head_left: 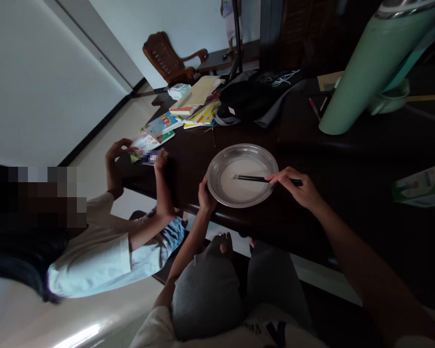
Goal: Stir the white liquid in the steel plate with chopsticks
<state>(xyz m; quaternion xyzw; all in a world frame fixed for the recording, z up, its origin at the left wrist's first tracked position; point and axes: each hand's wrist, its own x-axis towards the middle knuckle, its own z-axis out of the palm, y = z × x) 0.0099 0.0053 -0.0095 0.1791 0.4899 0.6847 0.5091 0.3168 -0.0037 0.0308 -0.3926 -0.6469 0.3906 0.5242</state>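
Note:
A round metal plate (217,166) holding a pale liquid sits at the near edge of the dark table (348,159). My left hand (206,195) grips the plate's near-left rim, fingers closed on it. My right hand (293,186) is closed on a pair of dark chopsticks (252,178). The chopstick tips reach left over the liquid, near the plate's middle.
Another person in a white shirt (105,251) sits at my left, both hands on a booklet (145,145). Books (192,104), a black bag (250,99), a large green flask (373,63) and a green box (422,186) lie on the table. A wooden chair (168,58) stands behind.

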